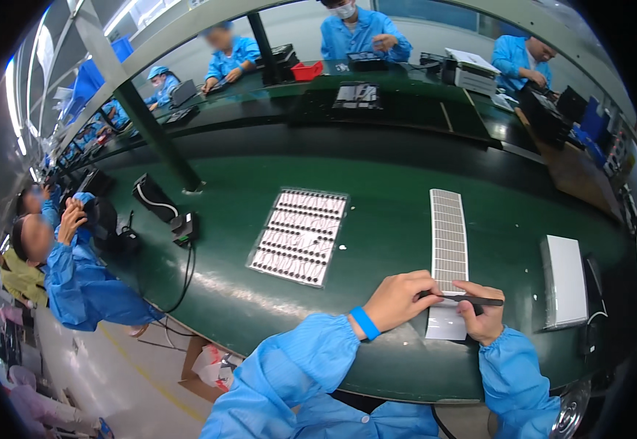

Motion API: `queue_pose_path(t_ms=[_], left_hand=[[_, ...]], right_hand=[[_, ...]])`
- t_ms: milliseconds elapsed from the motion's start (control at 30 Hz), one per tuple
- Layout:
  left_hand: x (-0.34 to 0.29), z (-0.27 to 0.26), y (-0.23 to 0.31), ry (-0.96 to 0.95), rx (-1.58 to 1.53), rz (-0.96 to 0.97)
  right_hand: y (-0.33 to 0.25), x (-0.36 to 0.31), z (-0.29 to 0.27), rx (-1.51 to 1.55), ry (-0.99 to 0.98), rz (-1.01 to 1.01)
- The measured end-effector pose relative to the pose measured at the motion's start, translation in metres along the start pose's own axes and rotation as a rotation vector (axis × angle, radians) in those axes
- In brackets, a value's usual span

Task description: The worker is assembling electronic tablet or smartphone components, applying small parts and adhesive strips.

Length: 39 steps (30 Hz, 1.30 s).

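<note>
My left hand (405, 298), with a blue band at the wrist, is closed in a pinch at the left end of a slim black bar (472, 298). My right hand (488, 322) grips the same bar between thumb and fingers; its exact kind is too small to tell. Both hands are over the lower end of a long white label sheet (448, 234) divided into many small grey cells. Its blank white end (446, 325) shows below the fingers. To the left lies a clear tray (300, 238) with rows of small round black parts and thin wires.
A white stack of sheets or box (565, 282) stands at the right, with a black device and cable (594, 300) beside it. A black device (184, 228) with cords lies on the green table (384, 190) at left. Co-workers in blue sit left and across; a metal post (159, 139) rises behind.
</note>
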<state>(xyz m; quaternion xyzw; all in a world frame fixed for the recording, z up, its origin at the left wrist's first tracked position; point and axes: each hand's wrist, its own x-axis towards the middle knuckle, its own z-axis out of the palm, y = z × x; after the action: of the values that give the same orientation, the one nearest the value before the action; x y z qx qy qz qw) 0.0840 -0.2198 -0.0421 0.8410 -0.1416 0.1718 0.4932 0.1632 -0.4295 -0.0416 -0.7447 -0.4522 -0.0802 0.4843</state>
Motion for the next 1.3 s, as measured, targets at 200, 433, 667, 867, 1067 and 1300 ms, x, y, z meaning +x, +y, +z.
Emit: queue_pose_path(t_ms=[200, 433, 667, 867, 1067, 1300], left_hand=[[-0.002, -0.004, 0.0, -0.048, 0.035, -0.056], [-0.01, -0.001, -0.013, -0.165, 0.08, 0.117], [-0.001, -0.002, -0.022, -0.107, 0.262, 0.124], [-0.016, 0.004, -0.032, -0.185, 0.289, 0.101], [-0.022, 0.014, -0.034, -0.22, 0.267, 0.035], [-0.018, 0.007, -0.032, -0.185, 0.277, 0.014]], right_hand=[[-0.004, -0.002, -0.004, 0.498, -0.016, 0.308], [0.022, 0.113, 0.035, 0.288, 0.114, 0.228], [0.122, 0.337, 0.115, -0.604, -0.088, -0.349], [0.191, 0.44, 0.184, -1.036, -0.006, -0.331], [0.202, 0.463, 0.201, -1.088, -0.272, -0.537], [0.216, 0.47, 0.223, -0.871, -0.111, -0.455]])
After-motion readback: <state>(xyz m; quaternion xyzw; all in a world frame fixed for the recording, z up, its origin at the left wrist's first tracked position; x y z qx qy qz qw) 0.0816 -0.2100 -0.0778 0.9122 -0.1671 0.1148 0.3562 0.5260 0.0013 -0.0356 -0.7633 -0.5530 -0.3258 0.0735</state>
